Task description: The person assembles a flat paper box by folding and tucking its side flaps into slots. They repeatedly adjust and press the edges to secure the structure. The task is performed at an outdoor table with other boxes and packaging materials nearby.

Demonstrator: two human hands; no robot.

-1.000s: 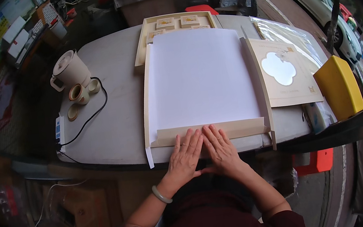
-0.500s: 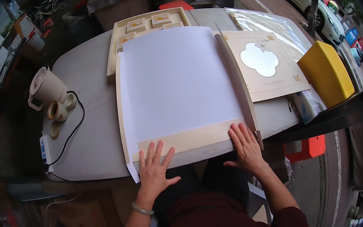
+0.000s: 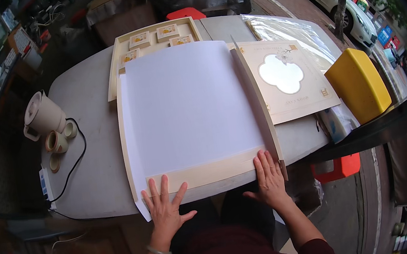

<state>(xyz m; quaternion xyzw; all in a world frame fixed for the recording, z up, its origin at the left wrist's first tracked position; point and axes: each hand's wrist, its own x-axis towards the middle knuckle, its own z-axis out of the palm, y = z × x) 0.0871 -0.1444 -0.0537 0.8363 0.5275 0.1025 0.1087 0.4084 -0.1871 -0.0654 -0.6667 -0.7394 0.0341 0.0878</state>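
A large white sheet with cream side flaps, like an unfolded box blank [image 3: 188, 108], lies in front of me on the table. Its right flap [image 3: 257, 97] stands upright, and its left edge is also raised. Along the near edge runs a cream flap [image 3: 204, 173], lying flat. My left hand [image 3: 165, 205] rests with spread fingers on the left end of that flap. On its right end lies my right hand [image 3: 270, 179], fingers stretched out, beside the upright flap. Neither hand grips anything.
Behind the blank is a cream tray [image 3: 112, 82] with several small boxes. A printed cream panel with a flower-shaped window [image 3: 272, 106] lies to the right, beside a yellow container [image 3: 358, 85]. A kettle [image 3: 42, 114], cups [image 3: 55, 141] and a black cable [image 3: 79, 160] occupy the table's left [image 3: 96, 186].
The whole view has shifted, so the table and everything on it appear slightly lower and further left. Both hands keep their places on the near flap.
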